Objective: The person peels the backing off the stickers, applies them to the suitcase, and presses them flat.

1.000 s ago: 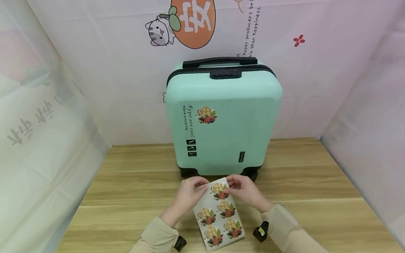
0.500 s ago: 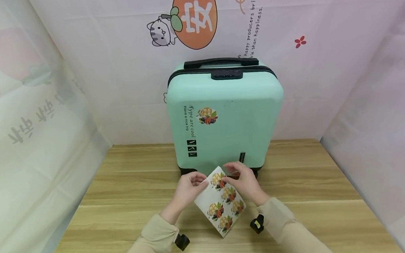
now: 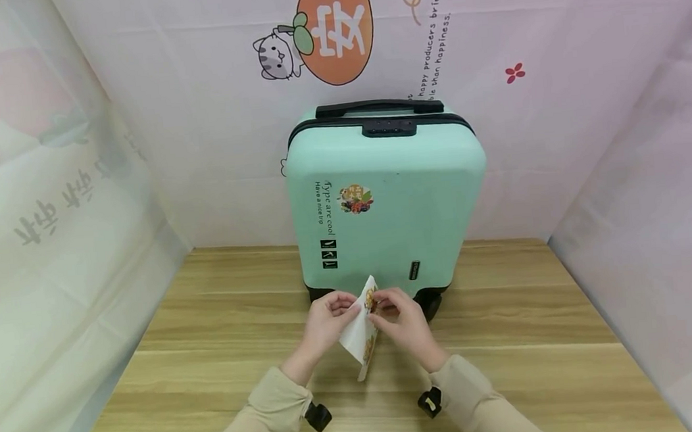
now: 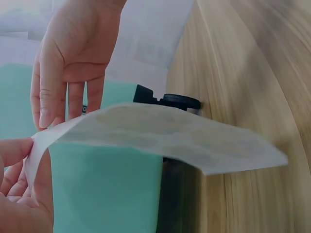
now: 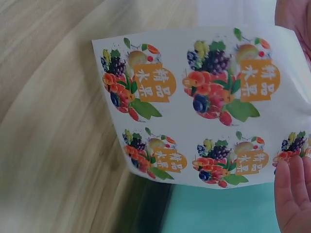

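My left hand [image 3: 324,323] pinches a white sheet of stickers [image 3: 352,341] near its upper end, thumb on the face. From the other side my right hand [image 3: 406,323] has its thumb and index fingertip at the sticker nearest that end. The sheet bows along its length, its free end hanging over the table. In the right wrist view several fruit stickers [image 5: 233,80] with orange labels show on its face. The left wrist view shows the plain backing. A mint-green suitcase [image 3: 395,219] stands upright behind the hands, a matching fruit sticker [image 3: 355,199] on its front.
The suitcase stands on a wood-grain table [image 3: 228,347], close to a printed cloth backdrop [image 3: 211,131]. A black carry handle [image 3: 379,107] tops it, and a black wheel [image 3: 429,303] shows at its lower right. Cloth walls flank both sides.
The sheet has been lifted and turned from nearly facing the head camera to almost edge-on, its free end bending. Both hands stay at its upper end, the right one having shifted left.
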{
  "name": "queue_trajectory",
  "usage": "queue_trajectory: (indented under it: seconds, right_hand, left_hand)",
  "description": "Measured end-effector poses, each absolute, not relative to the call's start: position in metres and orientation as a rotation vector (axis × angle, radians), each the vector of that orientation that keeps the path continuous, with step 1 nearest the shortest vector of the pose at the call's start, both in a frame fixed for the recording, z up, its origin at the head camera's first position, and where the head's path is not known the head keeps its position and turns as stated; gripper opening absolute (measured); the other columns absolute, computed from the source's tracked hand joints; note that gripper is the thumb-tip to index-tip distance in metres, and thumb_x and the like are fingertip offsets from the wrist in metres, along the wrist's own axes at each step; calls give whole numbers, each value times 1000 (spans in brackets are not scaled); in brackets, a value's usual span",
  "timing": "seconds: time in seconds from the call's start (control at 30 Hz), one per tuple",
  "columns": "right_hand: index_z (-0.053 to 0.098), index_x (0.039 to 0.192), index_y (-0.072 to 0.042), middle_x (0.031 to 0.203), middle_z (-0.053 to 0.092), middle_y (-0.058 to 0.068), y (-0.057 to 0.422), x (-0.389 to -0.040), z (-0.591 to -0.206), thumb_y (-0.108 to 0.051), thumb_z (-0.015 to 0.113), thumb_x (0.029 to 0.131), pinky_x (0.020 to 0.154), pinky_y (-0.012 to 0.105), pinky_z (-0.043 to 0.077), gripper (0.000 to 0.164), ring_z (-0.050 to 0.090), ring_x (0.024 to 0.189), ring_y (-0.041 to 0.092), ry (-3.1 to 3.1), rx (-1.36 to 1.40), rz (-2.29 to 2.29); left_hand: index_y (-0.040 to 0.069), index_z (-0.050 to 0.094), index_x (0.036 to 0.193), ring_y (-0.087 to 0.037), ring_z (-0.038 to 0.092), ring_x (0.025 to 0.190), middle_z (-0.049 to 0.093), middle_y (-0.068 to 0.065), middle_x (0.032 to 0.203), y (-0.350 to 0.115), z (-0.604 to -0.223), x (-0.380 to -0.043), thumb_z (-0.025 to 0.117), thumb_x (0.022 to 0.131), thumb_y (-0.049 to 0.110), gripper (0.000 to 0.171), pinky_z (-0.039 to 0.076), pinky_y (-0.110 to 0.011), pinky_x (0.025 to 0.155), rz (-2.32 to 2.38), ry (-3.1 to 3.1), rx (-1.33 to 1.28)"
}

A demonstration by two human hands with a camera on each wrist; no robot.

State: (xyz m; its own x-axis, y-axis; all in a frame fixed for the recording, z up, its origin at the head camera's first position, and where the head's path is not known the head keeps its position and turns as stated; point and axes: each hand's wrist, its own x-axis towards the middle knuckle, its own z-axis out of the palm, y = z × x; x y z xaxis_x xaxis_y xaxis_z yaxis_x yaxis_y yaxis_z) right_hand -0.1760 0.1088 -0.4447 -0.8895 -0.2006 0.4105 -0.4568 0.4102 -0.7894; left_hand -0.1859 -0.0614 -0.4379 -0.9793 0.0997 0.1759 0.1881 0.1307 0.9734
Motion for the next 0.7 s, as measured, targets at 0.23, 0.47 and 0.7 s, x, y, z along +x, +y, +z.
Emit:
queue_trajectory:
  seconds: [0.23,0.47,0.7]
  right_hand:
    - [64,110,-8,105,63,8,106,-171,-446,-5,71,82,80,33,55,29,64,94,24,-2456,494,1540]
    - [65,110,-7,106,67,9,103,-169,-447,-9,70,84,80,31,56,27,65,94,22,-2445,443,1594]
    - [67,105,-8,101,69,8,99,-168,-446,-13,71,85,78,27,56,21,66,90,20,-2395,362,1665]
  left_hand:
    - [-9,66,94,-14,66,79,69,-23,89,-60,-437,-183,67,84,1,14,52,-17,69,-2043,-2305,-286]
    - [-8,66,95,-15,66,81,69,-21,90,-59,-438,-183,66,86,3,14,53,-18,71,-2075,-2302,-276]
    - [-10,65,96,-15,66,83,68,-23,92,-56,-439,-181,66,87,3,16,53,-18,71,-2103,-2274,-273]
